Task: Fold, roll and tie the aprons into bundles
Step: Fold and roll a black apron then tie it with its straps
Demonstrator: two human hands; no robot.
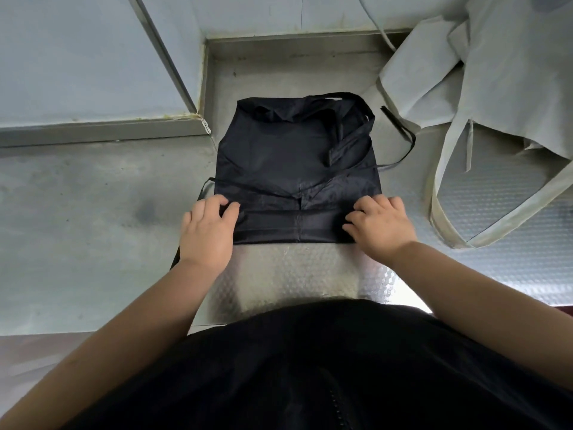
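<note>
Stainless steel worktop (93, 212) fills most of the view, dull and smudged to the left of the black apron (294, 156) and embossed with a fine pattern on its near side and to its right. Behind the apron a short strip of bare steel runs to a raised back lip (279, 41) under pale wall panels (77, 57). To the apron's left the panels step forward, so the counter is shallower there, though wide and bare. A heap of pale grey aprons (496, 88) lies just to the right of the black apron, its long ties looping down over the embossed steel. Only a narrow gap of counter separates the two.

The black apron lies flat in the middle of the counter, folded to a rough rectangle, with its neck loop bunched at the far edge. Its near edge is turned over into a flat rolled band (294, 226), with open steel between that band and the person's dark-clothed body.

The left hand (206, 231) grips the band's left end, fingers and thumb curled over it. The right hand (381, 226) grips the right end with bent fingers. A thin black tie (406, 144) trails off the apron's right side toward the pale heap, and another tie (206, 186) loops out at the left, beside the left hand.
</note>
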